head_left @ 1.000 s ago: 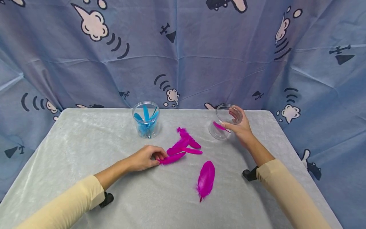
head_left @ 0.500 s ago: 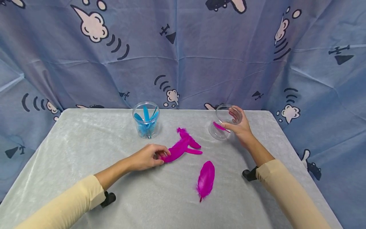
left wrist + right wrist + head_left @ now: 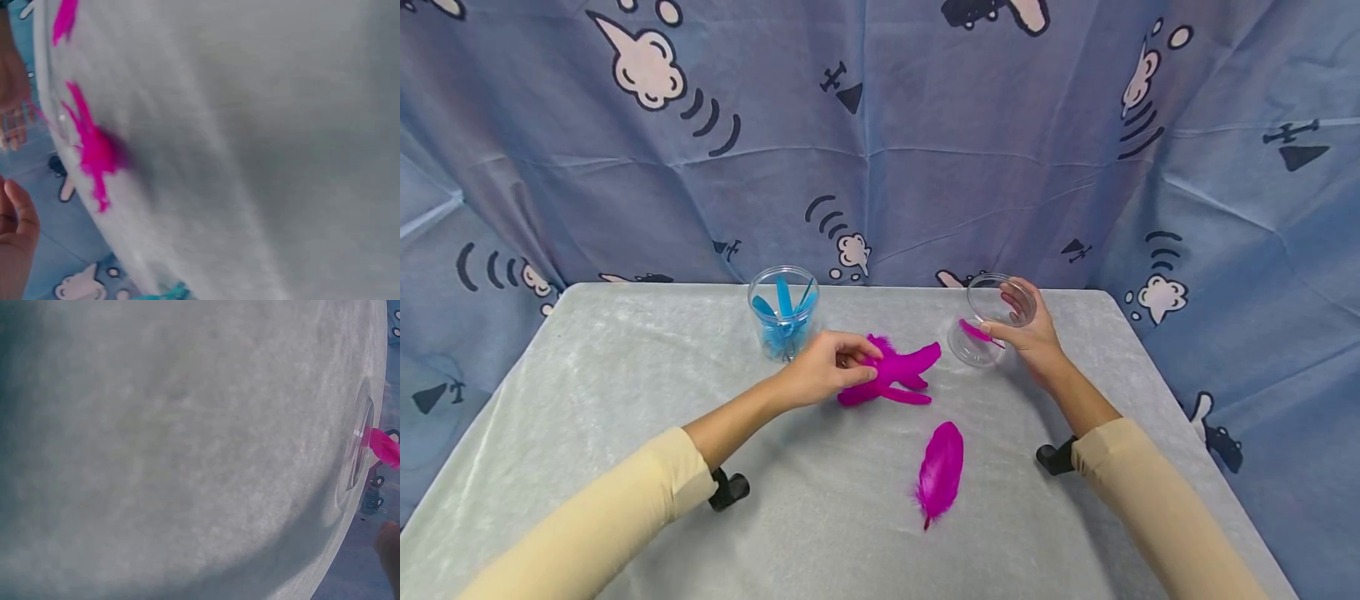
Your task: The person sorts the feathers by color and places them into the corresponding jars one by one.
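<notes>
My left hand (image 3: 823, 371) pinches a magenta feather (image 3: 925, 357) between thumb and fingers, above a small pile of other magenta feathers (image 3: 908, 397). Its tip points right, toward the clear plastic cup (image 3: 958, 350). My right hand (image 3: 1036, 337) grips that cup from the right side, tilted with its mouth up and to the right. One magenta feather (image 3: 974, 330) lies inside the cup. In the right wrist view, the cup's base (image 3: 350, 481) and a magenta feather (image 3: 384, 448) show at the edge. The left wrist view shows part of my left hand (image 3: 17, 240), but the pinch is unclear.
A second clear cup (image 3: 811, 333) with blue feathers (image 3: 784, 300) stands behind my left hand. A single large magenta feather (image 3: 942, 473) lies nearer on the grey cloth-covered table (image 3: 820, 517). A patterned blue curtain (image 3: 910, 192) hangs behind the table's back edge.
My left hand has picked up a magenta feather from the pile's near left side and moved it up and to the right. My right hand and the cup have stayed still.
</notes>
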A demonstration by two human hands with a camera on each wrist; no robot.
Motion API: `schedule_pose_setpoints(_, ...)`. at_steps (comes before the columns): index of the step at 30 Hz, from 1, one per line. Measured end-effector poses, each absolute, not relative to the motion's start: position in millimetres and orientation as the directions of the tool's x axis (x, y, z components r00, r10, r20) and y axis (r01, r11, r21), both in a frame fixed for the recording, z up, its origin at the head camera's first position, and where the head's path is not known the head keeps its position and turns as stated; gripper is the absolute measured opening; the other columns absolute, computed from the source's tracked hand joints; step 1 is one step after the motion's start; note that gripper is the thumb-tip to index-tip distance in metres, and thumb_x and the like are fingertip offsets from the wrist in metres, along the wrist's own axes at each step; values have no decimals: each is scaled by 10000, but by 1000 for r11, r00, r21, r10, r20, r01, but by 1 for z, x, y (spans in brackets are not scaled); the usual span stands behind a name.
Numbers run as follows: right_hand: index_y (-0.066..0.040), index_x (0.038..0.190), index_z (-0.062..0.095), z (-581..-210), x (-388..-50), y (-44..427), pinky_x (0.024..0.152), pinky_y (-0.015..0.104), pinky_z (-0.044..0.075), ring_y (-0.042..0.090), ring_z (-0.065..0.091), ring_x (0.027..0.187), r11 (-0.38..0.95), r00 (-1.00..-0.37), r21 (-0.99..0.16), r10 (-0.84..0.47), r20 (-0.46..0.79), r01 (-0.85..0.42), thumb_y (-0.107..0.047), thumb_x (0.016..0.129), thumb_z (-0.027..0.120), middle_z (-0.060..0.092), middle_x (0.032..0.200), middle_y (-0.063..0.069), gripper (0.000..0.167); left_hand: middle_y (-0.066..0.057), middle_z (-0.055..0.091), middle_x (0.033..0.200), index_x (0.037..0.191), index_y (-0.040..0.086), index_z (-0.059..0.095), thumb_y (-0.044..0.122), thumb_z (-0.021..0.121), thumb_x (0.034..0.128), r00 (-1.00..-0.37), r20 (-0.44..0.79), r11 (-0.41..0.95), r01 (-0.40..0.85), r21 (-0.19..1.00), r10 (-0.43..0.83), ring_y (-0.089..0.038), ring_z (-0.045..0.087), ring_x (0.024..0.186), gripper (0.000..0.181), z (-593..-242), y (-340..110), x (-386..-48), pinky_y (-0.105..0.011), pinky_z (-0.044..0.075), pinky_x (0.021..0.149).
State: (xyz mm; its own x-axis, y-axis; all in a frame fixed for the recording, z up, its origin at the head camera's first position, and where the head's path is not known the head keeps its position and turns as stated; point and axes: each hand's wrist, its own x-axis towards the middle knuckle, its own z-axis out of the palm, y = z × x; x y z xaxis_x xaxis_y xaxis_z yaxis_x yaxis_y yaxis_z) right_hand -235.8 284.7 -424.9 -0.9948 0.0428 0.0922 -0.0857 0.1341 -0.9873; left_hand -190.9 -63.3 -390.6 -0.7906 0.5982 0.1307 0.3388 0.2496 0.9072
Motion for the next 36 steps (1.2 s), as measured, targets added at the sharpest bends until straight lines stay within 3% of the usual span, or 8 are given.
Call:
schedule_pose_setpoints(10,-152,1515,273,-425,-235,284,1219,459,113,268,270,1458,137,-995,-987,47,91,-84,25,833,773,328,1559,157,865,-108,705,925,1084,-25,715,40,696,916,-847,124,122,216,969,516,-336,654,865,181,-365,-28,-210,-298,561,743)
schedule_pose_setpoints(20,-159,1518,269,-425,-235,284,1219,463,106,275,262,1460,134,-996,-988,39,81,-75,-4,847,767,323,1563,146,850,-185,697,937,1089,-21,716,55,677,940,-892,140,29,168,985,429,-201,626,768,172,-353,5,-226,-261,533,722)
schedule_pose_setpoints(26,-153,1511,271,-426,-236,284,1219,462,105,277,262,1457,128,-995,-988,34,91,-86,20,849,756,321,1555,158,838,-171,705,916,1084,-25,720,56,678,937,-919,122,13,137,990,376,-134,610,725,173,-353,24,-233,-225,500,672)
schedule_pose_setpoints(36,-142,1528,237,-426,-235,285,1218,480,95,271,248,1466,145,-996,-986,23,89,-85,14,870,733,310,1564,152,838,-109,702,892,1090,-15,718,76,678,940,-946,81,49,101,994,315,-154,636,763,180,-354,56,-240,-252,548,743)
